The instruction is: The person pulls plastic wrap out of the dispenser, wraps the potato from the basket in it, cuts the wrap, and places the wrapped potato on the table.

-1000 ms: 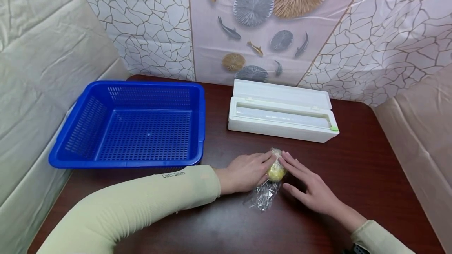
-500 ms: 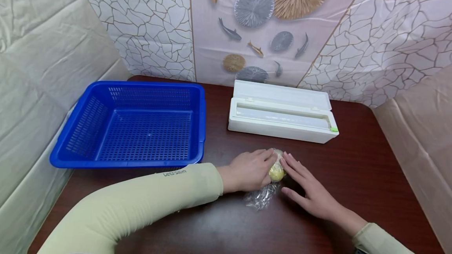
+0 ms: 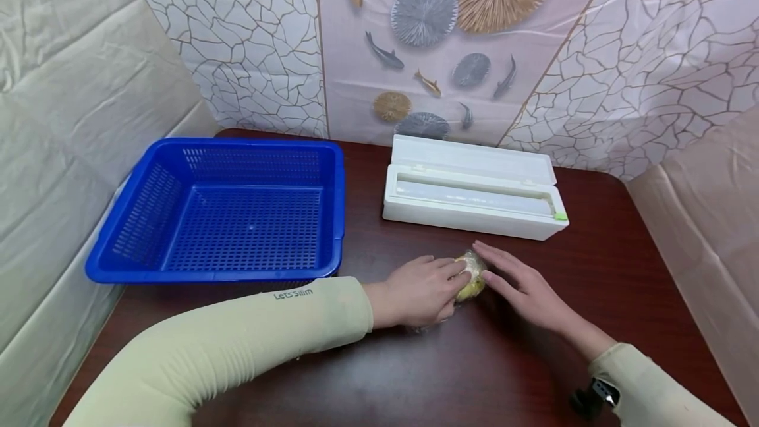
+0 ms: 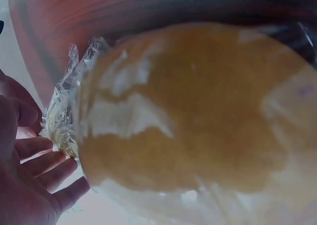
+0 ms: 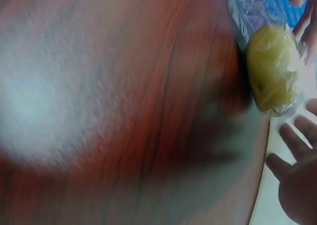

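A yellow potato (image 3: 471, 285) wrapped in clear plastic film sits on the dark wooden table between the two hands. From its left side, my left hand (image 3: 418, 292) grips it, fingers bent over the top. My right hand (image 3: 530, 295) is at the other side, fingers straight and fingertips right at the wrapped potato. Close up in the left wrist view, the potato (image 4: 198, 106) fills most of the picture, with film (image 4: 62, 108) bunched at one end. More loose film (image 5: 247, 7) shows beside the potato in the right wrist view. In the head view, my left hand hides most of the loose film.
A blue plastic basket (image 3: 340, 216) stands at the left of the table. Behind the hands lies a white box (image 3: 468, 221) with its lid raised, holding a roll of film (image 3: 474, 196). Fabric walls (image 3: 255, 38) surround the table's back and sides.
The loose film tail, spread toward the front before, is now mostly under my left hand. The potato has turned slightly. My right hand has moved a little farther back along it.
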Action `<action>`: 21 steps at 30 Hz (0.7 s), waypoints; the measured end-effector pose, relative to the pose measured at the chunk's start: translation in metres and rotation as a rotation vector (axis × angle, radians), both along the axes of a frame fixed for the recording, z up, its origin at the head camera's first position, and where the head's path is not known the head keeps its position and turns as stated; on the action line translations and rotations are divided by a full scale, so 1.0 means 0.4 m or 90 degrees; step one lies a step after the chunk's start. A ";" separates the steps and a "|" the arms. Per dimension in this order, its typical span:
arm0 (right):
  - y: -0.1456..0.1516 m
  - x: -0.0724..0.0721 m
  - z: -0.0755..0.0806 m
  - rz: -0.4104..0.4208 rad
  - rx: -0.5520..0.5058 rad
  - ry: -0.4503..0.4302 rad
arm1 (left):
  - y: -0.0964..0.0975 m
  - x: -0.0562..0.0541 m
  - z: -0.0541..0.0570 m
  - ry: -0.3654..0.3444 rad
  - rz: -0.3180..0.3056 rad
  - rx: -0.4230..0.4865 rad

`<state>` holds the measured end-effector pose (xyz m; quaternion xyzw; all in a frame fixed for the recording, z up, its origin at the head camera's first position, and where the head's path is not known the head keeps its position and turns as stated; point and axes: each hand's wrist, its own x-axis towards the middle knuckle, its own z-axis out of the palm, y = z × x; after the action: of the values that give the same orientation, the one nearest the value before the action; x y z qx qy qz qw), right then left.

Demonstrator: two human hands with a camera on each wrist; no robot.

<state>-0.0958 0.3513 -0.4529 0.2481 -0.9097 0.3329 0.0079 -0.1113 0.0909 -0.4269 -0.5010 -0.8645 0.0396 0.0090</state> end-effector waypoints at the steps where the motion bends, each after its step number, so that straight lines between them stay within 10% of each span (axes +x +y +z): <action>1: 0.002 -0.003 -0.001 -0.001 0.004 -0.014 | 0.000 -0.001 0.000 0.000 -0.003 -0.005; 10: 0.008 -0.010 -0.003 -0.012 0.024 -0.034 | -0.006 -0.017 0.001 0.001 -0.011 -0.026; 21: 0.026 -0.003 0.003 -0.044 0.002 -0.044 | -0.002 -0.043 0.015 0.105 -0.053 -0.036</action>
<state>-0.0972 0.3615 -0.4516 0.2051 -0.9179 0.3396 -0.0121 -0.1283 0.0903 -0.4208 -0.5317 -0.8377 0.1047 0.0672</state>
